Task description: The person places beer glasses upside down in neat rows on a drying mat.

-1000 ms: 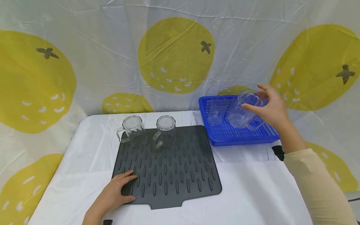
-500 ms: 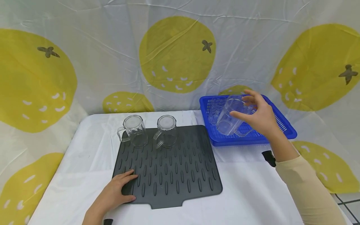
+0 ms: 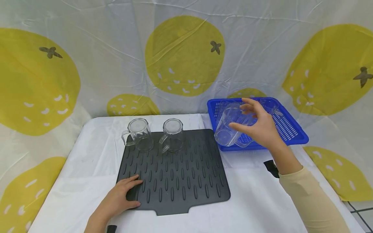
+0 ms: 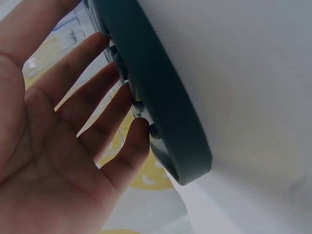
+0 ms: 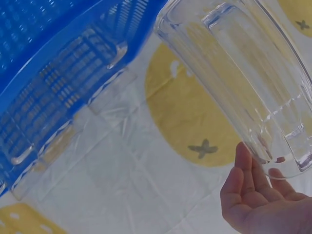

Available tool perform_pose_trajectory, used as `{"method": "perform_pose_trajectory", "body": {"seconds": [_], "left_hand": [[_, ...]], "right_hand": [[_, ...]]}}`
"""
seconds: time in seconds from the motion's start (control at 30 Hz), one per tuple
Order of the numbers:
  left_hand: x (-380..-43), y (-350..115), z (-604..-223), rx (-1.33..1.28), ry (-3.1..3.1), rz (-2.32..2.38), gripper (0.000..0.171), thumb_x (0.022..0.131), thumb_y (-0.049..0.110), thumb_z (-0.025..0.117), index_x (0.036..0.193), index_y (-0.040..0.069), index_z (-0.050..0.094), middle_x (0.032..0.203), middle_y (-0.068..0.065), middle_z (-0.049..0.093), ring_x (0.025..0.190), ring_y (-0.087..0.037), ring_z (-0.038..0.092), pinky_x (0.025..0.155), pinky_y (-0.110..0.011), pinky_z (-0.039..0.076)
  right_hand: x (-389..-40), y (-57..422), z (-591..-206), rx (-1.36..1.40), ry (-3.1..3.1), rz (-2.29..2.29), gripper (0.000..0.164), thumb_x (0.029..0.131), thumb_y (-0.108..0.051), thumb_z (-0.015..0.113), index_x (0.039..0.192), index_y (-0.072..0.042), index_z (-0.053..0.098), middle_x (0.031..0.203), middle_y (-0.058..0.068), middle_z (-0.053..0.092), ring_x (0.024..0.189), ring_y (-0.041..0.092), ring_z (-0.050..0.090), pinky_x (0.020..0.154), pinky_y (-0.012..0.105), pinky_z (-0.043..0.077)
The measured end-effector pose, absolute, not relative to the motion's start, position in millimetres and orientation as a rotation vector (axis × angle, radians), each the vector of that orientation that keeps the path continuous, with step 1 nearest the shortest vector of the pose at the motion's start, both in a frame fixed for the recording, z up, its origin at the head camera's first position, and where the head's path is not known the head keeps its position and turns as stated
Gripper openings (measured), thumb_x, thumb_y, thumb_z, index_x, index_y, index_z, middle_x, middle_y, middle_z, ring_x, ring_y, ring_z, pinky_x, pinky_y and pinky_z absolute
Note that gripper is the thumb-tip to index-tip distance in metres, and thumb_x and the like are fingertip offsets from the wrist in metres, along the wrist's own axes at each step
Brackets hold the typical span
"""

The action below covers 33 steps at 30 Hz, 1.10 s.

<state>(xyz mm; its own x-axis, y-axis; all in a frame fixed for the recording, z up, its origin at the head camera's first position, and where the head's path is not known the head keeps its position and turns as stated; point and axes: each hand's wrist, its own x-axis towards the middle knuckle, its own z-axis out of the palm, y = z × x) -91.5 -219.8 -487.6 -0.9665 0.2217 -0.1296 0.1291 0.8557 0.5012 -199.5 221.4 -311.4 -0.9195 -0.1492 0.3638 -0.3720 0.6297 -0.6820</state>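
Note:
A clear glass mug (image 3: 225,127) hangs tilted over the front left part of the blue basket (image 3: 294,139). My right hand (image 3: 260,127) grips it near its upper end, thumb on the near side and fingers behind. In the right wrist view, the fingertips touch the end of the glass mug (image 5: 243,73). On the dark grey ridged mat (image 3: 189,174), two other glass mugs (image 3: 140,137) (image 3: 173,136) stand side by side at the back left. My left hand (image 3: 116,197) rests on the mat's front left edge with fingers spread.
More clear glassware (image 3: 269,105) is in the basket, partly hidden behind the right hand. A white cloth (image 3: 256,194) covers the table under mat and basket. Behind them hangs a pale curtain (image 3: 122,42) printed with yellow fruit.
My right hand has carried the glass mug left and toward me, from the middle of the basket to its front left side. The left hand and the two mugs on the mat stay put.

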Motion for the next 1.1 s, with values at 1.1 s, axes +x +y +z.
{"method": "perform_pose_trajectory", "body": {"seconds": [1.1], "left_hand": [[-99, -211, -468, 0.308, 2.839, 0.649, 0.066, 0.063, 0.028, 0.091, 0.122, 0.009, 0.067, 0.139, -0.017, 0.052, 0.128, -0.044, 0.045, 0.099, -0.057, 0.042]], "right_hand": [[-177, 180, -336, 0.676, -2.571, 1.307, 0.086, 0.078, -0.021, 0.084, 0.149, -0.017, 0.037, 0.134, 0.010, 0.054, 0.117, 0.028, 0.052, 0.093, 0.045, 0.041]]}}
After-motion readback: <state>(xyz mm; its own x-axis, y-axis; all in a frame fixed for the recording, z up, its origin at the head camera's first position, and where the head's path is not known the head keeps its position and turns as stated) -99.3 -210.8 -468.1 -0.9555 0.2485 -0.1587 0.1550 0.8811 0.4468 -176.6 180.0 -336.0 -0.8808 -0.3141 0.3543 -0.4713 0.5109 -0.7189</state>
